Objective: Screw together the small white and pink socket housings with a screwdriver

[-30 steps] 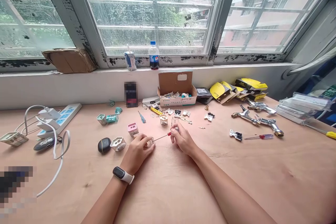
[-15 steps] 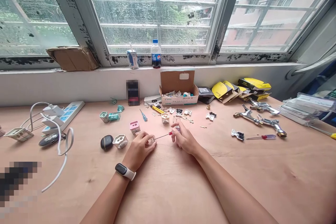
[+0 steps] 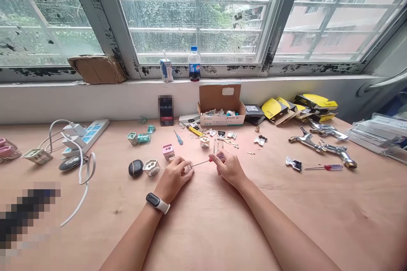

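Observation:
My left hand (image 3: 174, 179) rests on the wooden table (image 3: 206, 224) and pinches a small clear plastic socket part (image 3: 189, 167). My right hand (image 3: 229, 168) grips a red-handled screwdriver (image 3: 203, 162) whose thin shaft points left into that part. A white band sits on my left wrist. Around the hands lie more small socket housings: a pink one (image 3: 168, 151), a white one (image 3: 151, 167) and a cream one (image 3: 204, 141).
An open cardboard box (image 3: 221, 108) of parts stands at the back. Metal taps (image 3: 321, 146), a second red screwdriver (image 3: 324, 167) and yellow packets (image 3: 295, 107) lie right. A power strip (image 3: 85, 135) with white cable, a black case (image 3: 135, 168) lie left.
The view has shifted, so everything sits slightly further right in the frame. Both hands keep their hold on the part and the screwdriver.

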`<state>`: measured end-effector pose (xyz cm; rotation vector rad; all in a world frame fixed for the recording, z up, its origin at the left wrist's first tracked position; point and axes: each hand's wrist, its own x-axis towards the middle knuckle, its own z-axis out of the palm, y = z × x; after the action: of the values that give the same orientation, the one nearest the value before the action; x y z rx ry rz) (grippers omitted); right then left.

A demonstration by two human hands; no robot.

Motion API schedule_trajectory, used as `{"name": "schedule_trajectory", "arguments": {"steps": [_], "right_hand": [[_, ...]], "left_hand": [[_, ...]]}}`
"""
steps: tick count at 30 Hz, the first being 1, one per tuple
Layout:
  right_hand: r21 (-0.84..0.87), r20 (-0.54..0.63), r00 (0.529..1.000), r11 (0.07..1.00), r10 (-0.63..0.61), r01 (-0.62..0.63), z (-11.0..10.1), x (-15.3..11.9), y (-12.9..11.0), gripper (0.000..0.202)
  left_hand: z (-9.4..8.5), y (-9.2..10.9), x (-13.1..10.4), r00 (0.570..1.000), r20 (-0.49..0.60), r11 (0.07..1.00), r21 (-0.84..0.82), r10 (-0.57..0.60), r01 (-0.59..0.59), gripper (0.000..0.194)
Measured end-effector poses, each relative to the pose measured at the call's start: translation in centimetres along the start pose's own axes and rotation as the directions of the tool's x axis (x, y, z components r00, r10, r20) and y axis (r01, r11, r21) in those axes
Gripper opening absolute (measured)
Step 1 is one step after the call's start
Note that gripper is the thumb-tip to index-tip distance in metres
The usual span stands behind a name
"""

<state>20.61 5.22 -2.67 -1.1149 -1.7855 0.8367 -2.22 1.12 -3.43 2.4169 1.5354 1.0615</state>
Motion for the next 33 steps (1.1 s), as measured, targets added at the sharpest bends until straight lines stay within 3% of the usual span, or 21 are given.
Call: {"name": "schedule_trajectory", "arguments": {"steps": [6,11,18,25,28,33], "right_hand": [[0.056,0.101,0.994,0.998,-0.038,0.033,-0.5,-0.1,-0.7,0.025],[0.089,0.119,0.992,0.995,-0.052,0.042,-0.5,0.0,-0.7,0.025],[0.169,0.065,0.997,0.985,-0.032,0.021,0.3,-0.1,-0.2,0.031],[0.382,-0.161,0.976,0.921,0.146,-0.075,-0.3,0.8,0.6,0.042],[0.425,-0.190,0.966,0.902,0.176,-0.080,-0.5,1.0,0.7,0.042],[0.384,-0.178,0.978,0.923,0.111,-0.035,0.0,0.7,0.6,0.039]], "left_hand": [[-0.1,0.0,0.1,1.000,0.005,1.000,0.007,0.010,-0.010,0.017],[0.0,-0.1,0.0,1.000,0.013,1.000,0.007,-0.005,0.005,0.017],[0.2,-0.7,-0.1,1.000,0.022,1.000,0.029,0.009,-0.010,0.021],[0.3,-0.1,-0.2,0.997,-0.004,0.994,0.083,0.074,-0.074,0.027],[0.4,0.4,-0.1,0.998,0.006,0.998,0.023,0.062,-0.062,0.042],[0.1,0.9,0.0,0.999,0.031,0.998,-0.051,0.026,-0.025,0.065]]}}
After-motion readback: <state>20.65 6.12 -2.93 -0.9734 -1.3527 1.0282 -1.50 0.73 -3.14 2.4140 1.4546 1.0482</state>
